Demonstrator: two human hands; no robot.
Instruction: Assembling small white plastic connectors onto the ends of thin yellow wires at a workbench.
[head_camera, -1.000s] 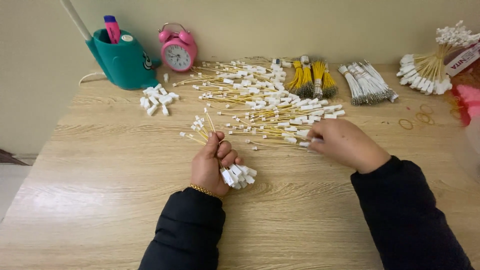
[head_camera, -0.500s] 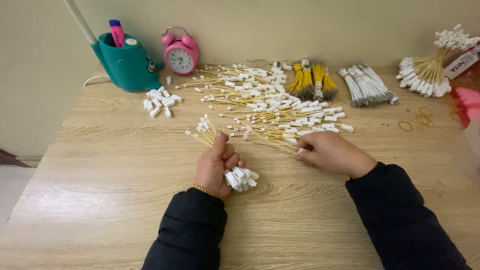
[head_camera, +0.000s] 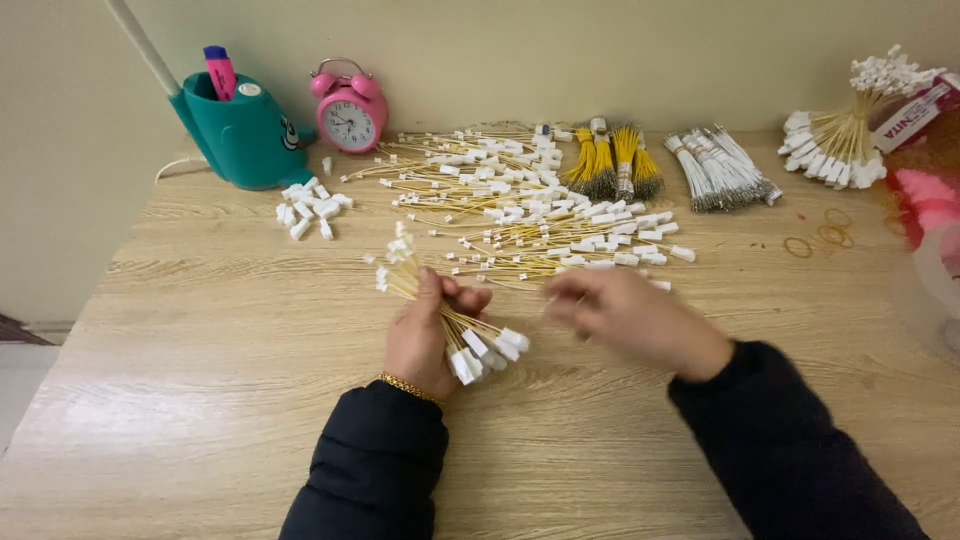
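My left hand (head_camera: 425, 335) is closed around a bundle of thin yellow wires with white plastic connectors (head_camera: 488, 348) at both ends, held just above the wooden table (head_camera: 200, 380). The bundle's far ends fan out above my fingers. My right hand (head_camera: 625, 318) is blurred, fingers curled, just right of the left hand and at the near edge of a wide loose pile of the same yellow wires (head_camera: 520, 215). Whether it holds a wire is not visible.
A small heap of loose white connectors (head_camera: 310, 210) lies at the left. At the back stand a teal pen holder (head_camera: 240, 135) and a pink alarm clock (head_camera: 350, 112). Tied yellow bundles (head_camera: 610, 165), grey-white bundles (head_camera: 720, 170), a fanned bundle (head_camera: 840, 140) and rubber bands (head_camera: 815, 238) lie at the right.
My right hand has drawn back from the pile toward my left hand. My left hand keeps the bundle and has tilted it slightly.
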